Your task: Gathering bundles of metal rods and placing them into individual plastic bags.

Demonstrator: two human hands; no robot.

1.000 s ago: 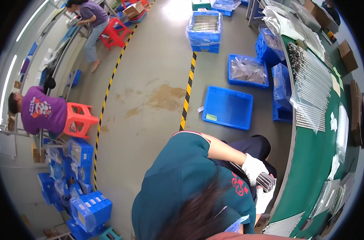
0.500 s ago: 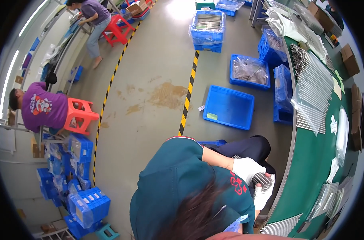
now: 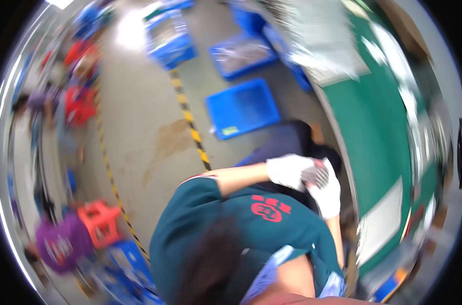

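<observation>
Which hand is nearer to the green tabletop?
Right. The right hand is just left of the green tabletop, apart from it, around the metal rod bundle; the left hand is farther left, on the same bundle.

The green tabletop (image 3: 368,137) carries pale ribbed stacks (image 3: 382,221), somewhat blurred.

Rods (image 3: 315,176) sit between the left hand (image 3: 288,170) and right hand (image 3: 327,198). The tabletop (image 3: 373,134) runs off to the right; over left stands a stool (image 3: 101,223). Ahead, a tray (image 3: 243,109) lies on the floor (image 3: 144,96), a bin (image 3: 237,72) beyond it.
</observation>
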